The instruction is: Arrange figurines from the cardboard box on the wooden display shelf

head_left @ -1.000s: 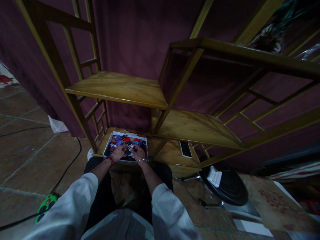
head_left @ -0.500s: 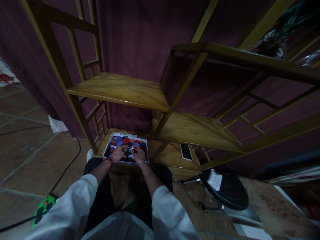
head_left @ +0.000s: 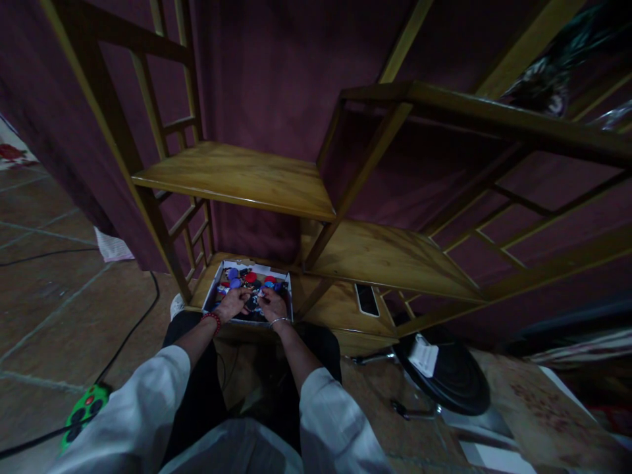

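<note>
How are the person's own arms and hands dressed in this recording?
Pale, loose sleeves end partway down both forearms. The left hand has a red beaded bracelet at its wrist; the right hand, a thin silvery one. Neither is gloved.

I'm facing a yellow-brown wooden shelf unit (head_left: 237, 174) with a deep purple curtain (head_left: 266, 85) hanging behind it, in dim light. Brown floor tiles (head_left: 54, 296) spread to my left; 1 round black stool (head_left: 444, 375) stands to my right.

Wooden shelf (head_left: 205, 289) bears a shallow box (head_left: 210, 297) and phone (head_left: 367, 299).
</note>
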